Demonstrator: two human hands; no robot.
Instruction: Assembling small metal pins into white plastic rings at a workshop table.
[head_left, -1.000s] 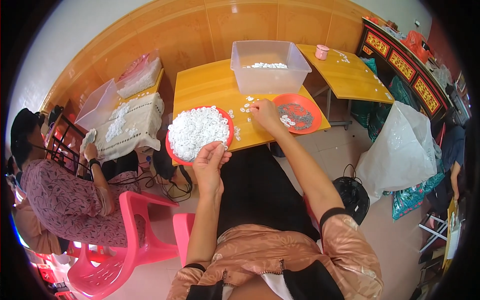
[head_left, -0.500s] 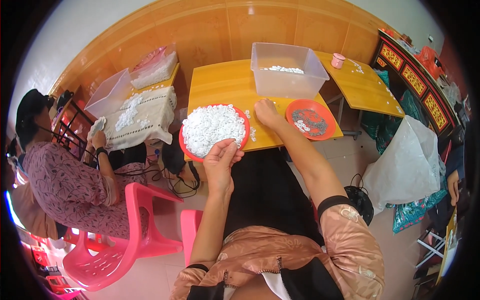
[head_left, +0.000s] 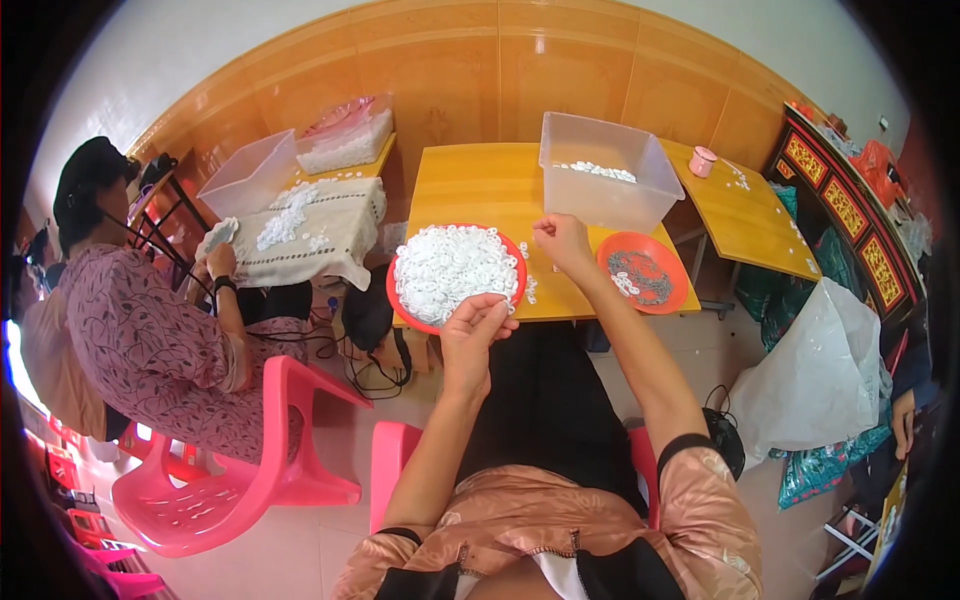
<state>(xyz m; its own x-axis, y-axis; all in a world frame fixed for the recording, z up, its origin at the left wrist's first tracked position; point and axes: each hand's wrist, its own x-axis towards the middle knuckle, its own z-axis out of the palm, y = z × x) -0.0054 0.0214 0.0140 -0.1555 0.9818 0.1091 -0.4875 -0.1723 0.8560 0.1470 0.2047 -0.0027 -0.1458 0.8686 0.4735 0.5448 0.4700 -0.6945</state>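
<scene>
White pieces are heaped in a red bowl at the front left of the yellow table. At far left, a co-worker sits by a light cloth draped over another table, a pink chair just beside. The bowl's near rim reaches the yellow table's front edge; behind the bowl, a broad stretch of table top runs back toward the wall. The left hand is at the bowl's near right rim, its grip narrow, thumb and forefinger together. A strip of table top, with a few loose pieces on it, separates the bowl from an orange dish; the right hand is above this strip, fingers curled in, in front of a clear bin. The dish sits at the front right corner with little margin to the edge. Farther right, a gap parts this table from a side table, and a white sack stands on the floor. Visibility: the left hand covers part of the bowl's rim; whether either hand grips a piece cannot be told. Gray bits in the dish are too fine to distinguish singly. At far right, another person's hand shows, the body mostly cut off.
</scene>
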